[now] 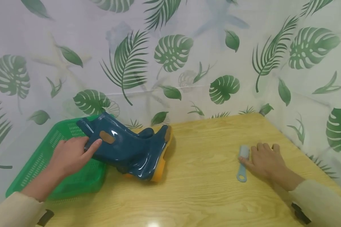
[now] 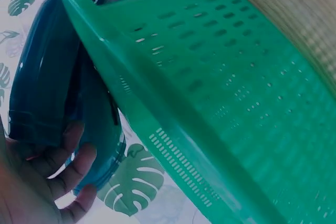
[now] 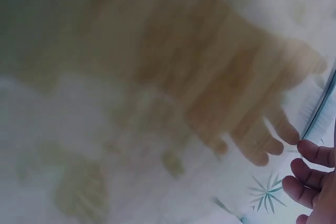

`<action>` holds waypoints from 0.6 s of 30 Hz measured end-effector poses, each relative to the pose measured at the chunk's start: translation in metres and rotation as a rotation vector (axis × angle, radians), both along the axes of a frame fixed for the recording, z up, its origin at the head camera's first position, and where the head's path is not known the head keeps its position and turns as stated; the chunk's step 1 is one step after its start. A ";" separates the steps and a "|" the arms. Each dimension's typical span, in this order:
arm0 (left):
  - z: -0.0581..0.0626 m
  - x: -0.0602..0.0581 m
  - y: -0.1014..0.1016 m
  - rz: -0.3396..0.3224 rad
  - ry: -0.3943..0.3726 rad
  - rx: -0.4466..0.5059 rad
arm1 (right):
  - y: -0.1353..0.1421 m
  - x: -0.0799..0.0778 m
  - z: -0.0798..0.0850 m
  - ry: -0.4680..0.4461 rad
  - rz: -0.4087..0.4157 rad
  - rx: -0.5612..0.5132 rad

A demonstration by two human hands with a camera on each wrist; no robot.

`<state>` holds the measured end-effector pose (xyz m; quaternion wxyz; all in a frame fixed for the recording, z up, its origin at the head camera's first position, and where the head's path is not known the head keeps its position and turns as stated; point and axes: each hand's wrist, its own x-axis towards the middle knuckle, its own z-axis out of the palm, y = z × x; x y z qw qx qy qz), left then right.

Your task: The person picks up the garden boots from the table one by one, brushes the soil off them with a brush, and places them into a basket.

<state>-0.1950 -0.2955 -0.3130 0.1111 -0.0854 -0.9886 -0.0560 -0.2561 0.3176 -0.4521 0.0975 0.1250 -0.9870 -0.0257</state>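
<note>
A pair of glossy dark blue rubber boots [image 1: 125, 143] with yellow soles lies tilted on its side, the soles facing right. My left hand [image 1: 72, 154] grips the boots at the top of a shaft, thumb on the outer side. Beneath the shafts is a green plastic basket [image 1: 98, 181]; in the left wrist view its slotted wall [image 2: 173, 108] covers part of the boots [image 2: 44, 77]. My right hand [image 1: 267, 162] rests palm down on the table, thumb over a small brush [image 1: 242, 171] with a light blue handle and pale head. Only its fingertips [image 3: 302, 182] show in the right wrist view.
The light wood-grain table [image 1: 199, 189] extends between the hands and below them. A white cloth with green leaf prints [image 1: 193, 104] hangs behind the table and along its right side. The basket occupies the table's left end.
</note>
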 end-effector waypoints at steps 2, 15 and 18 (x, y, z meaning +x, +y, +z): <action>0.002 -0.001 0.003 0.025 -0.006 0.028 | -0.001 -0.003 0.002 0.017 0.016 0.010; 0.017 -0.014 0.014 0.109 -0.105 0.205 | -0.006 -0.015 -0.001 0.056 0.181 0.057; 0.023 -0.016 0.020 0.116 -0.134 0.229 | -0.006 -0.017 -0.006 0.094 0.218 0.059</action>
